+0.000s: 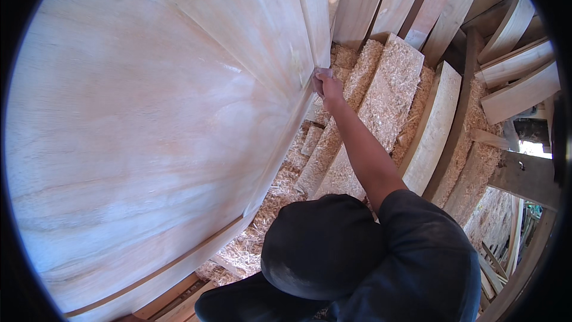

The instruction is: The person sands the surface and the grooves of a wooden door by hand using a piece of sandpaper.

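My right arm reaches forward from a dark short sleeve to the edge of a large pale wooden panel (155, 113). Closed fingers of my right hand (329, 88) press a small pinkish-brown piece (316, 81), which looks like folded sandpaper, against the panel's right-hand edge. The panel fills the left side, its broad face smooth and light, with a narrow strip along its lower edge. No part of my left hand shows. Dark clothing and a rounded dark shape cover the lower middle.
Wood shavings cover several stacked planks (387, 92) beside my arm. A curved board (432, 128) stands right of them. More boards (411, 0) lean at the back, and short curved pieces (521, 89) stick out at the far right. A dark beam (527, 179) crosses the right side.
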Action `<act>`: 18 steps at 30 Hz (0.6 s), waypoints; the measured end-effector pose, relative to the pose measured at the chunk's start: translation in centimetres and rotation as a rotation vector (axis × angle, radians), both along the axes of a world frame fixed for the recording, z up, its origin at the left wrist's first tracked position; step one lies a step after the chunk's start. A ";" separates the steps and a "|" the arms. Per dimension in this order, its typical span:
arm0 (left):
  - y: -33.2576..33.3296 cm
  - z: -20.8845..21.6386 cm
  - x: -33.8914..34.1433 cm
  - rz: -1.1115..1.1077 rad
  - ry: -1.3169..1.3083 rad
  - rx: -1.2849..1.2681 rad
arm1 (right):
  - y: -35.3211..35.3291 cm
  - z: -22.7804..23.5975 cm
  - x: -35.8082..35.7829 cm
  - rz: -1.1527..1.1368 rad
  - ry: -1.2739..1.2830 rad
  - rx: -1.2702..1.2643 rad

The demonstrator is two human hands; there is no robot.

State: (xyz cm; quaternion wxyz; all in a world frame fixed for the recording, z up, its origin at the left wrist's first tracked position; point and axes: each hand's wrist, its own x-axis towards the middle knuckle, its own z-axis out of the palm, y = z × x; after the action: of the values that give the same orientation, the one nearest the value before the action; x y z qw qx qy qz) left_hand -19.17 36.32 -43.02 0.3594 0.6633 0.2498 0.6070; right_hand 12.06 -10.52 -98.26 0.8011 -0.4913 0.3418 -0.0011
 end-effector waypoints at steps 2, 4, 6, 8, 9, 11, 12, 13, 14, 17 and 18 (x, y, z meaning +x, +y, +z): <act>-0.1 -0.1 0.2 -0.010 0.000 0.024 | 0.2 -0.7 -0.2 0.004 -0.033 -0.030; -0.2 -0.1 0.2 -0.011 0.004 0.028 | 0.5 -0.5 -0.2 0.011 -0.026 -0.063; -0.2 -0.3 0.1 -0.005 0.009 0.033 | 0.8 0.5 -0.1 0.023 0.023 -0.098; -0.3 -0.1 0.6 -0.024 0.010 0.038 | 0.3 -0.2 0.6 -0.006 0.081 -0.280; -0.2 0.0 0.7 -0.025 0.006 0.037 | 0.0 -0.8 0.8 -0.020 0.111 -0.370; -0.3 -0.2 0.4 -0.001 0.009 0.036 | 1.7 2.3 0.7 -0.069 0.192 -0.443; -0.3 -0.2 0.3 0.007 0.009 0.039 | 2.6 4.3 0.7 -0.097 0.232 -0.480; -0.3 -0.2 0.3 0.006 0.008 0.036 | 3.2 5.5 0.9 -0.124 0.236 -0.461; -0.3 -0.2 0.3 0.007 0.007 0.034 | 3.6 6.3 0.9 -0.149 0.242 -0.442; -0.4 -0.1 0.3 0.002 0.006 0.023 | 3.4 6.1 1.2 -0.145 0.284 -0.464; -0.2 -0.1 0.2 0.003 0.020 0.019 | 3.2 5.7 1.5 -0.131 0.302 -0.485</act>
State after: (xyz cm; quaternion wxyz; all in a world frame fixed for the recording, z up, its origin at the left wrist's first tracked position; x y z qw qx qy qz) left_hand -18.99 36.08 -43.07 0.3497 0.6722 0.2486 0.6033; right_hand 13.52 -7.30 -92.54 0.5986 -0.6398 0.4782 -0.0614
